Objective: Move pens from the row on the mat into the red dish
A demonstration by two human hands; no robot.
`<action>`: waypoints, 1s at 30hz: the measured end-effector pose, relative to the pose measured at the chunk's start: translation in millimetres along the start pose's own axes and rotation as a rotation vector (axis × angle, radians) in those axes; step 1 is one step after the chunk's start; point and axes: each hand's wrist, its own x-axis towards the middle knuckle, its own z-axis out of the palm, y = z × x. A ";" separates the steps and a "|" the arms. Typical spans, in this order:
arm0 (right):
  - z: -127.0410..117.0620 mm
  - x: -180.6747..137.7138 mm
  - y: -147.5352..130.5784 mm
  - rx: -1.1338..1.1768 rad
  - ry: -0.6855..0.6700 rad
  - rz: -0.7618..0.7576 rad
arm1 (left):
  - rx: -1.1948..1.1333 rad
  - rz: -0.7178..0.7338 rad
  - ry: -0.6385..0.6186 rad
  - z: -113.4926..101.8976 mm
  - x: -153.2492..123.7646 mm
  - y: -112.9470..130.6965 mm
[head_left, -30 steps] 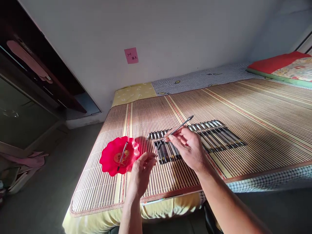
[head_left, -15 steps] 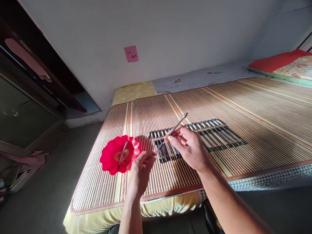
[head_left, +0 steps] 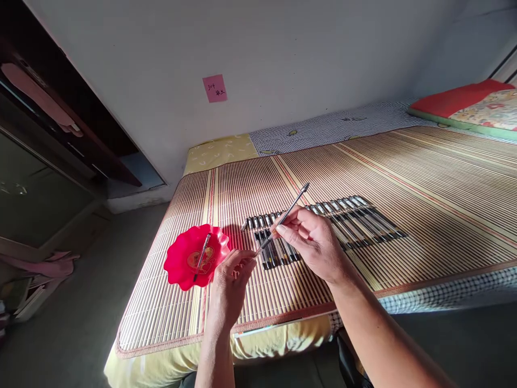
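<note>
My right hand (head_left: pixel 311 240) pinches the barrel of a slim pen (head_left: pixel 294 203) with a dark tip, tilted up to the right above the mat. At the pen's lower end, my left hand (head_left: pixel 231 280) is closed in a pinch; a thin clear piece shows at its fingertips, too small to tell apart from the pen. Beneath and beyond the right hand lie black-ended pens (head_left: pixel 359 222) in a long row, partly hidden by that hand. Left of my left hand sits a red scalloped plate (head_left: pixel 174 258) with one pen (head_left: pixel 202 256) lying in it.
A striped bamboo mat (head_left: pixel 161 318) covers the bed, whose front edge is close to me. Folded red and floral bedding (head_left: pixel 452 99) lies at the far right. On the wall hangs a pink note (head_left: pixel 215 89). A dark doorway (head_left: pixel 92 129) stands at left.
The view has shifted slightly. Both hands keep their pinches on the pen, with almost no movement between them.
</note>
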 end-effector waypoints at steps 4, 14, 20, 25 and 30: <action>2.2 -0.2 -1.7 -0.094 -0.032 -0.027 | -0.068 -0.027 0.000 2.1 -1.7 -2.6; 0.3 2.8 17.6 -0.233 -0.076 -0.016 | -0.435 -0.115 0.038 -7.7 0.0 -8.6; -1.5 21.4 52.7 -0.405 -0.127 -0.029 | -0.531 -0.099 0.197 -34.1 1.4 -12.0; 20.8 59.6 87.6 -0.650 -0.325 0.004 | -0.543 -0.099 0.226 -51.5 -0.5 -18.5; 61.4 87.9 108.9 -0.938 -0.540 -0.028 | -0.500 -0.096 0.207 -52.1 -1.5 -19.0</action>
